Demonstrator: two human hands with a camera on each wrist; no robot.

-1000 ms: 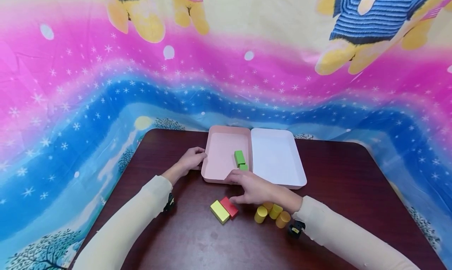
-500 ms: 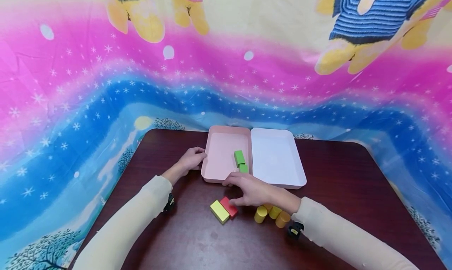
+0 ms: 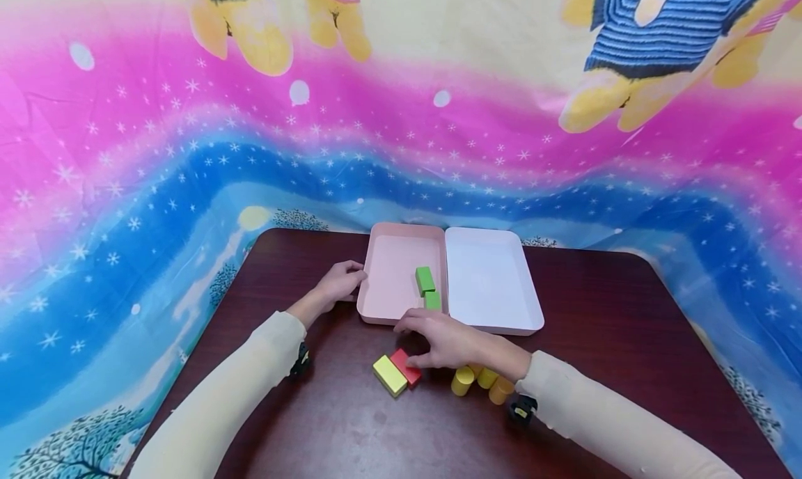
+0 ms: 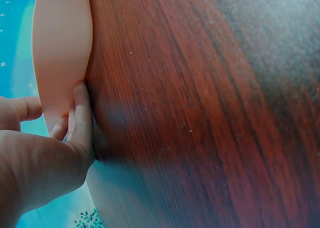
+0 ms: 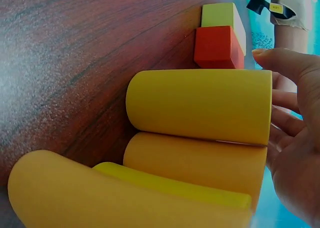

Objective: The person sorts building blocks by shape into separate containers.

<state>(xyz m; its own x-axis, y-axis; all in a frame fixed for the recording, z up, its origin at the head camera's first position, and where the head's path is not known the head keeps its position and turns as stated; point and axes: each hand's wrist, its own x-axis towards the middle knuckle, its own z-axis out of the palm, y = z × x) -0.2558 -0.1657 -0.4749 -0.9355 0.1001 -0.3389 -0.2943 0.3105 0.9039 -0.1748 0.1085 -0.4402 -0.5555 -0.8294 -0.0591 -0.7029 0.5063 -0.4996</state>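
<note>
My left hand (image 3: 340, 282) rests against the outer left wall of the pink tray (image 3: 390, 256); the left wrist view shows its fingers (image 4: 83, 113) touching that wall (image 4: 62, 48). My right hand (image 3: 441, 338) is spread in front of the tray, holding nothing, with its thumb near the red block (image 3: 406, 367). Right beside the red one lies a yellow-green block (image 3: 390, 376). Several yellow and orange cylinders (image 3: 463, 380) stand under my right wrist, and in the right wrist view they fill the foreground, a yellow cylinder (image 5: 200, 107) nearest my fingers.
Two green blocks (image 3: 425, 280) lie inside the pink tray, along its right side. A white tray (image 3: 491, 277) adjoins it on the right. Everything stands on a dark wooden table (image 3: 601, 312), backed by a printed cloth (image 3: 401, 152).
My right hand has shifted slightly toward me and to the left, uncovering more of the nearer green block. My left hand and the blocks have stayed put.
</note>
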